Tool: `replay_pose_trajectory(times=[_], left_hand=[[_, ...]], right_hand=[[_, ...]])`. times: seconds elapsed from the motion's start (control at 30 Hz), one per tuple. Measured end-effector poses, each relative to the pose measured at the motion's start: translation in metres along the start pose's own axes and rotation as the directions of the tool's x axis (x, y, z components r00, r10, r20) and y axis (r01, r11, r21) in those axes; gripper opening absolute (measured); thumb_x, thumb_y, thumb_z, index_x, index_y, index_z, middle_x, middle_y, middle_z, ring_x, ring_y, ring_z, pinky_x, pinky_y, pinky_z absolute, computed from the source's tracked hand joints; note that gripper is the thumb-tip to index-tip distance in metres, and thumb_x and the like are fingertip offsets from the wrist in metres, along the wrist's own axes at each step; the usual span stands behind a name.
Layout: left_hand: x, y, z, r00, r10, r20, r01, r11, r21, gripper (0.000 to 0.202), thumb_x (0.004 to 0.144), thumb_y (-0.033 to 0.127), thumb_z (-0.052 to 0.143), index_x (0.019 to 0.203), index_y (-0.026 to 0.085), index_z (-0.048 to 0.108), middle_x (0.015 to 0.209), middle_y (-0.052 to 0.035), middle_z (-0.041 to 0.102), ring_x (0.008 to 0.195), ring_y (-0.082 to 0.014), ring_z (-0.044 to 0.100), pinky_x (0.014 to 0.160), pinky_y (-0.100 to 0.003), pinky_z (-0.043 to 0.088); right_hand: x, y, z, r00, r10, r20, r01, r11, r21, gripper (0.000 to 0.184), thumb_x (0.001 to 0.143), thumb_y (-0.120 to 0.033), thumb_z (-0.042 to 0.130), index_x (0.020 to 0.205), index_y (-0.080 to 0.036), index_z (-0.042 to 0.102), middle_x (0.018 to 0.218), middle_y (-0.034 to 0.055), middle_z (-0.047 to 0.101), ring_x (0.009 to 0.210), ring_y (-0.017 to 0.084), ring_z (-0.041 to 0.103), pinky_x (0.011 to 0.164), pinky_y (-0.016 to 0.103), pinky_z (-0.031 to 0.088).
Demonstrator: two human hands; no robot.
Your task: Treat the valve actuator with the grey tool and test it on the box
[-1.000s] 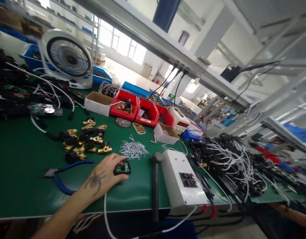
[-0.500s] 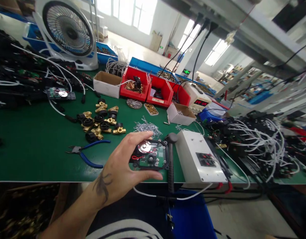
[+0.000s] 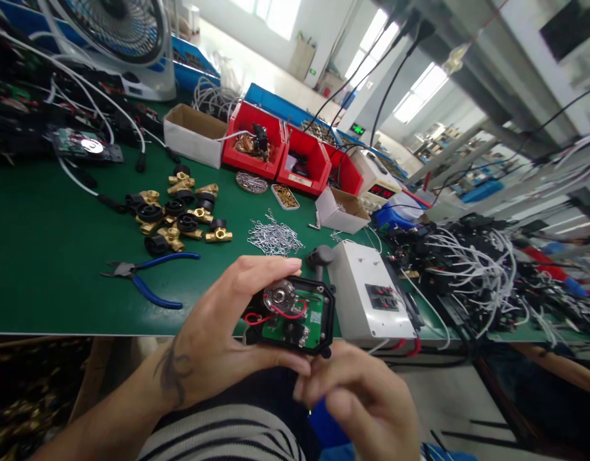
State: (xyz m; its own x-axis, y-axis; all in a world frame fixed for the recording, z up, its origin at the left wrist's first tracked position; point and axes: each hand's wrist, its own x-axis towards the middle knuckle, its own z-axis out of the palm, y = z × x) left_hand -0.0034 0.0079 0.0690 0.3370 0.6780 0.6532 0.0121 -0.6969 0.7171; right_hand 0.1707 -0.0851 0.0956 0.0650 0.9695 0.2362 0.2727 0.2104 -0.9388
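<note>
My left hand (image 3: 227,320) grips a black housing (image 3: 327,320) from its left side, the fingers along the top and the thumb along the bottom. Inside the housing are a green circuit board (image 3: 315,317), a round metallic disc (image 3: 279,296) and red wires. My right hand (image 3: 366,397), slightly blurred, is just below the housing's lower right corner with its fingers curled in. Whatever those fingers hold, if anything, is hidden. Blue-handled cutting pliers (image 3: 153,291) lie spread on the green table (image 3: 49,275), left of my left hand.
Brass fittings (image 3: 172,240) and metal clips (image 3: 275,235) lie on the table beyond my hands. A grey switch box (image 3: 357,301) stands to the right, near a black round-headed tool (image 3: 319,256). Red bins (image 3: 249,163) line the back. White-cabled parts (image 3: 487,262) are heaped at the right.
My right hand has come into view beneath the housing. The housing has tilted, and its board shows with less glare. The view has shifted, so the table items sit higher and further left.
</note>
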Motion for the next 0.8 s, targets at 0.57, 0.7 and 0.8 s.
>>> replay_pose_trajectory(times=[0.57,0.7,0.8], left_hand=[[-0.003,-0.002,0.011,0.986,0.054,0.155,-0.045,0.997,-0.063,0.072,0.073,0.047,0.078,0.132,0.023,0.044,0.126,-0.004,0.054,0.121,-0.0148,0.049,0.107,-0.022,0.04],[-0.003,-0.002,0.01,0.989,0.034,0.145,-0.023,0.997,-0.077,0.081,0.067,0.049,0.082,0.134,0.025,0.042,0.126,-0.0026,0.053,0.12,-0.0141,0.049,0.108,-0.02,0.038],[-0.005,-0.001,0.011,0.99,0.002,0.144,0.01,0.997,-0.082,0.086,0.067,0.047,0.082,0.138,0.028,0.039,0.126,-0.0022,0.054,0.12,-0.0147,0.049,0.108,-0.021,0.039]], right_hand=[[0.001,0.019,0.006,0.996,-0.022,-0.082,0.033,0.99,0.136,0.064,0.077,-0.042,0.078,0.136,-0.041,0.052,0.126,-0.0015,0.064,0.111,0.017,0.063,0.097,0.024,0.053],[-0.001,0.019,0.006,0.997,-0.001,-0.074,0.012,0.99,0.142,0.064,0.078,-0.041,0.078,0.136,-0.042,0.051,0.127,-0.0032,0.063,0.113,0.015,0.062,0.097,0.019,0.051],[-0.001,0.019,0.006,0.997,0.008,-0.071,0.003,0.989,0.145,0.064,0.078,-0.043,0.077,0.136,-0.041,0.051,0.127,-0.0033,0.063,0.113,0.014,0.062,0.097,0.018,0.05]])
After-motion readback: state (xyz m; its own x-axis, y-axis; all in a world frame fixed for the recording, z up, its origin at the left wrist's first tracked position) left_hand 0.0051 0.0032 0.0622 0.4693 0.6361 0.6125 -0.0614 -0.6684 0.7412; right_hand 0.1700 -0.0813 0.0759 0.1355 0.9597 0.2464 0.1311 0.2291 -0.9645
